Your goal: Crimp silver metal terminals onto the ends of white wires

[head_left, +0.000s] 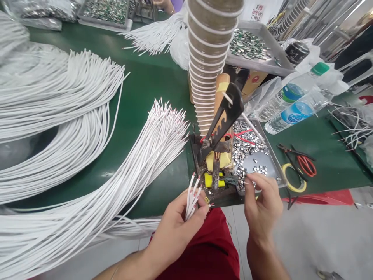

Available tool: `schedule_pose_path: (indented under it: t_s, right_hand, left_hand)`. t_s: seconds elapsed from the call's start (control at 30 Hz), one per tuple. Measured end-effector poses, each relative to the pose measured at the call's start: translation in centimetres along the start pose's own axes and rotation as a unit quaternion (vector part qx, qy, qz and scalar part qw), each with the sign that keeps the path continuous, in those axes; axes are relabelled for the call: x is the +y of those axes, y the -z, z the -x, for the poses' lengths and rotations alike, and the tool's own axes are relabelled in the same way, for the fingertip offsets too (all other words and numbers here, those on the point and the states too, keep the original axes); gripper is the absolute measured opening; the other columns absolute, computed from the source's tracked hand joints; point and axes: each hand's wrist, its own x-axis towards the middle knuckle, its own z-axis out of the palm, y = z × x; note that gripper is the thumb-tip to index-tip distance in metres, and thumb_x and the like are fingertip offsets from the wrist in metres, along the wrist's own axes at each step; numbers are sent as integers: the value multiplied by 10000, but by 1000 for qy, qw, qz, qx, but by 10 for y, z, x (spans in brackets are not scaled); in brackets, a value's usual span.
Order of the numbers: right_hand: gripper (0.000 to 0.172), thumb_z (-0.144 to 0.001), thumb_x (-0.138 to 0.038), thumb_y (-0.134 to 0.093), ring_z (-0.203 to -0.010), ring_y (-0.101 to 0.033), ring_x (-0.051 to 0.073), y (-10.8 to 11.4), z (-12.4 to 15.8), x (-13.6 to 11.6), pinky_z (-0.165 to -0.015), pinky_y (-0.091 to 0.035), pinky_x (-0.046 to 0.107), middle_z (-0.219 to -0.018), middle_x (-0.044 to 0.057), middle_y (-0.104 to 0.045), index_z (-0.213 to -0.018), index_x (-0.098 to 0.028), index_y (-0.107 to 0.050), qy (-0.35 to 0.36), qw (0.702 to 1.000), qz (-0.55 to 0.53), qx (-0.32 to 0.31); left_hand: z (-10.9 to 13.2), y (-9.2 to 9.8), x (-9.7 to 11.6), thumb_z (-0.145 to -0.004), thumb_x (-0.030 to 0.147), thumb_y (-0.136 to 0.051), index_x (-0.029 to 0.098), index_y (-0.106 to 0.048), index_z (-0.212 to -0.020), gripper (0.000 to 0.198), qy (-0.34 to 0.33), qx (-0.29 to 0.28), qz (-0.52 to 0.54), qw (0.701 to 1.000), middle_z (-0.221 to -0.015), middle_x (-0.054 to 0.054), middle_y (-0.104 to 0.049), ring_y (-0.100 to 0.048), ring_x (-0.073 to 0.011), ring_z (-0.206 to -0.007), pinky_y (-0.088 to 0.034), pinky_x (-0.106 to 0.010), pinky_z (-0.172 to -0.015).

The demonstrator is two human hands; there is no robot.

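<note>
Several white cables (pixel 192 198) with reddish wire ends stick up from my left hand (pixel 175 223), which is closed round them. One cable end points right, past the thumb, below a yellow block (pixel 212 180). My right hand (pixel 264 206) is pinched at the near edge of a tray (pixel 275 157) of small metal connectors (pixel 243 146); what its fingertips hold is too small to make out. Between and beyond the hands, a soldering iron (pixel 223 87) with a wooden handle hangs tip-down in a black stand (pixel 233 101), above the yellow block.
A large bundle of white cables (pixel 151 151) lies left on the green table (pixel 145 81). A ribbed hose (pixel 211 46) rises behind the stand. Water bottles (pixel 297 112), pliers (pixel 291 153) and a tape roll (pixel 287 181) lie right. Another person's hand (pixel 166 4) shows at the back.
</note>
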Motion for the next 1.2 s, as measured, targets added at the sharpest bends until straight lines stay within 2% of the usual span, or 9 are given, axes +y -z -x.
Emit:
schedule_pose_path:
  t_s: [0.07,0.23,0.37,0.53,0.67,0.77,0.9,1.13,1.2]
  right_hand:
    - [321,-956,-44,-698,-954,-705,211,1,0,0,-858,-574,386,-1040,46,-756,-1176,-275,-739,-6,1000,-19,-4]
    - [295,-963,-24,-658,-871,-697,172,8,8,-23,-820,-580,335,-976,21,-733,-1149,-248,-703,-5,973,-166,-161]
    - [293,-966,-23,-640,-846,-684,157,6,8,-39,-800,-579,307,-961,15,-722,-1154,-240,-696,13,961,-193,-198]
    - [314,-968,-37,-636,-828,-659,170,3,7,-40,-761,-586,321,-937,17,-686,-1177,-259,-710,14,964,-179,-198]
    - [343,-973,-26,-608,-887,-713,187,5,13,-36,-782,-624,337,-1018,46,-710,-1215,-253,-693,28,973,-144,-176]
    - [279,-961,-24,-631,-963,-757,188,5,17,-35,-847,-639,331,-1071,63,-751,-1146,-229,-672,44,981,-116,-151]
    - [230,-971,-29,-631,-954,-786,172,1,14,-39,-943,-631,342,-1045,58,-795,-1105,-213,-665,72,987,-69,-127]
    - [233,-969,-30,-641,-953,-807,178,-4,9,-42,-906,-658,349,-1033,67,-816,-1107,-216,-666,87,989,-62,-104]
    - [244,-964,-37,-655,-949,-808,187,-4,10,-42,-885,-668,362,-1040,68,-818,-1117,-226,-670,85,989,-64,-105]
  left_hand:
    - [1,0,-3,-953,249,-650,222,-616,-810,149,5,3,5,1000,-882,-9,-633,-559,-181,-809,-480,-256,-759]
    - [0,-1,0,-940,254,-679,217,-628,-801,153,12,-6,33,999,-900,-20,-678,-592,-188,-842,-507,-261,-796]
    - [-1,-4,4,-939,242,-674,214,-630,-787,161,13,-15,52,998,-896,-22,-699,-603,-187,-838,-529,-271,-831]
    - [-3,-6,7,-920,217,-685,206,-627,-764,167,18,-6,72,997,-886,-18,-703,-610,-179,-829,-531,-276,-848]
    - [-5,-4,8,-898,230,-715,198,-638,-761,161,31,3,83,996,-910,-22,-712,-629,-178,-847,-529,-278,-863]
    - [-8,-3,7,-880,238,-729,194,-654,-756,152,38,6,83,996,-925,-27,-727,-649,-184,-875,-531,-282,-884]
    - [-12,-3,7,-871,256,-742,200,-669,-777,132,43,14,78,996,-936,-27,-747,-640,-174,-817,-535,-267,-790]
    - [-15,-1,9,-881,237,-750,197,-692,-787,117,39,21,100,994,-1005,-39,-796,-681,-172,-828,-541,-262,-789]
    - [-16,-1,10,-872,222,-758,195,-697,-778,116,32,25,110,993,-989,-43,-801,-704,-190,-871,-550,-277,-837]
